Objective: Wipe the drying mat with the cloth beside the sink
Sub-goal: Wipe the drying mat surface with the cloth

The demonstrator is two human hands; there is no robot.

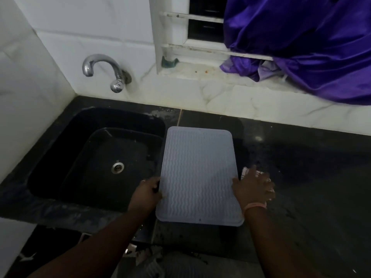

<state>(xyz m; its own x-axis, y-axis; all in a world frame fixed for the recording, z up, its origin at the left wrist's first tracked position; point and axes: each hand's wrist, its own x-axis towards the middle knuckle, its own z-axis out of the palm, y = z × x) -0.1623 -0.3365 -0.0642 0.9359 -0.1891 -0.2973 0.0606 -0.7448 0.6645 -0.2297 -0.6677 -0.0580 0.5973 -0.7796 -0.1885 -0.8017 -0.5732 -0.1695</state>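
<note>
Two hands at the drying mat

The drying mat (197, 175) lies on the dark table (301, 177), right beside the sink (96, 157). The left hand (147, 192) grips its left edge. The right hand (254, 187) lies spread flat on the white cloth (245, 171), touching the mat's right edge.

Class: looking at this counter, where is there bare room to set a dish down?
Free: the dark stone counter right of the ribbed grey drying mat, up to the white tiled wall. Crowded: the mat's edges, where the left hand, right hand and white cloth sit.
</note>
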